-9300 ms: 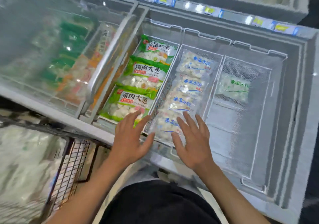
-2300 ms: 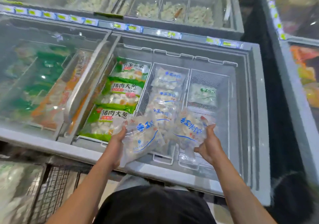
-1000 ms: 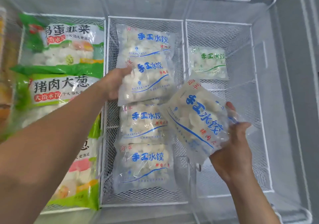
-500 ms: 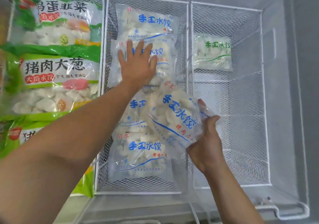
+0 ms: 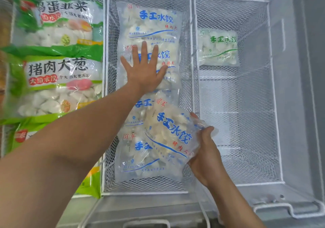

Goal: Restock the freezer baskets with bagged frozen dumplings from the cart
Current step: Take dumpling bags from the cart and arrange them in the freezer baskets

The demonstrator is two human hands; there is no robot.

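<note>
Left hand flattens a placed bag, right hand holds the next one over the middle basket.

Left hand (image 5: pixel 144 73) lies open, fingers straight, pressing a blue-print dumpling bag (image 5: pixel 151 64) in the middle basket (image 5: pixel 191 52). Right hand (image 5: pixel 205 150) grips the held bag (image 5: pixel 168 133) at its right edge, fingers curled under. Bag looks lumpy, slack, probably slick film and fairly heavy; best supported from underneath. Right basket (image 5: pixel 270 87) holds one green-print bag (image 5: pixel 218 47).

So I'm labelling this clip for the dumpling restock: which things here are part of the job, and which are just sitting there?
Part of the job:
- held bag, gripped by the right hand
- pressed bag, under the flat left hand
- middle basket

Just there:
- green bags, left basket
- green-print bag, right basket
</note>
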